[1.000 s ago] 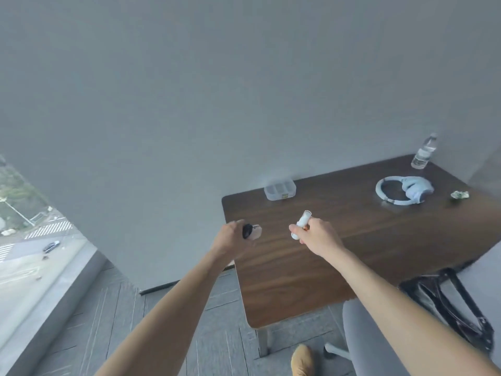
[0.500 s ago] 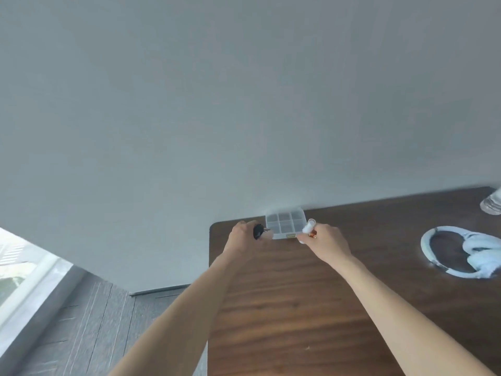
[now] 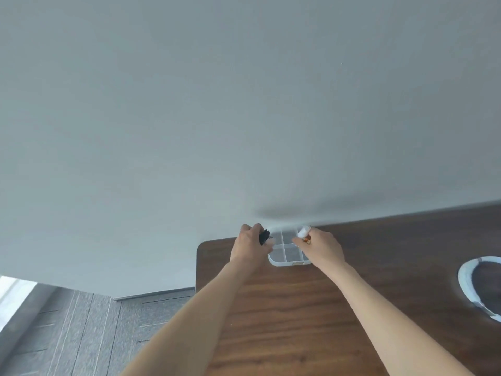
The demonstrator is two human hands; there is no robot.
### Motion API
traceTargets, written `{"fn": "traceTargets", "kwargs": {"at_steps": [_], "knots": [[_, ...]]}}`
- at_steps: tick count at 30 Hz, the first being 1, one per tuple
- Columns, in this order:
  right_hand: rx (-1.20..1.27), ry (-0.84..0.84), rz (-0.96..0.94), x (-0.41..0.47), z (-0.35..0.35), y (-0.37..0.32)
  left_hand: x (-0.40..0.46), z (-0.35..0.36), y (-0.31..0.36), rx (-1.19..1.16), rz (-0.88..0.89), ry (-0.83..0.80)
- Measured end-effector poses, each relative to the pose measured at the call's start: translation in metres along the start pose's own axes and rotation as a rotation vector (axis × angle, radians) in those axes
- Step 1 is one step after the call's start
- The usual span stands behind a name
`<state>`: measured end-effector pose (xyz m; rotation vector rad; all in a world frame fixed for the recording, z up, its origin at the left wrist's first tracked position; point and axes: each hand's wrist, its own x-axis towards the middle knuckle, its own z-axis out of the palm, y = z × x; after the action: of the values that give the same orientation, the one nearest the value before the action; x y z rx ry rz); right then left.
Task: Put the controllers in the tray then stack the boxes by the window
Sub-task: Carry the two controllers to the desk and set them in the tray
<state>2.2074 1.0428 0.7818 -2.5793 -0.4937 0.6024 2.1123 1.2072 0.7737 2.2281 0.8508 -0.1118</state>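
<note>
A clear plastic tray (image 3: 288, 261) with several square compartments sits at the back left corner of the dark wooden table (image 3: 311, 316), against the wall. My left hand (image 3: 250, 246) is over the tray's left edge, closed around a small black controller (image 3: 264, 236). My right hand (image 3: 321, 248) is over the tray's right side, gripping a small white controller (image 3: 303, 231) with an orange part showing under the fingers. The visible compartments look empty. No boxes are in view.
A grey wall rises right behind the table. White headphones (image 3: 471, 290) lie on the table at the right edge of view. Grey floor tiles (image 3: 81, 335) and a strip of bright window (image 3: 12, 294) are at the lower left.
Both hands have reached forward from mid-table to the tray, carrying the black and white controllers. The view has moved in and up; the water bottle has left the frame.
</note>
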Motion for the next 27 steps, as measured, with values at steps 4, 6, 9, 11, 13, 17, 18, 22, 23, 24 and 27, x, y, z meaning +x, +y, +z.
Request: {"fn": "traceTargets", "kwargs": {"at_steps": [4,6,9,11,13,17,18,22,23,24,27], "knots": [[0.011,-0.043,0.014,0.032,0.021,0.004,0.029,0.020,-0.013,0.123,0.094,-0.095],[0.015,-0.053,0.023,0.046,0.032,0.009,0.040,0.030,-0.017,0.140,0.093,-0.097],[0.016,-0.055,0.041,0.061,0.044,0.015,0.051,0.042,-0.019,0.147,0.083,-0.075],[0.003,-0.057,0.043,0.068,0.049,0.017,0.056,0.047,-0.021,0.148,0.083,-0.066],[-0.019,-0.051,0.037,0.072,0.055,0.018,0.061,0.051,-0.023,0.159,0.097,-0.065],[-0.080,-0.038,0.011,0.081,0.064,0.019,0.062,0.059,-0.025,0.228,0.139,-0.052],[-0.091,-0.035,0.005,0.083,0.066,0.019,0.062,0.060,-0.025,0.249,0.149,-0.052],[-0.095,-0.021,-0.004,0.085,0.071,0.021,0.062,0.063,-0.024,0.279,0.176,-0.054],[-0.087,-0.015,-0.007,0.085,0.071,0.021,0.062,0.063,-0.024,0.280,0.180,-0.049],[-0.077,-0.010,-0.012,0.084,0.072,0.022,0.061,0.064,-0.024,0.278,0.182,-0.042],[-0.055,0.008,-0.004,0.082,0.073,0.025,0.058,0.064,-0.025,0.276,0.193,-0.028]]}}
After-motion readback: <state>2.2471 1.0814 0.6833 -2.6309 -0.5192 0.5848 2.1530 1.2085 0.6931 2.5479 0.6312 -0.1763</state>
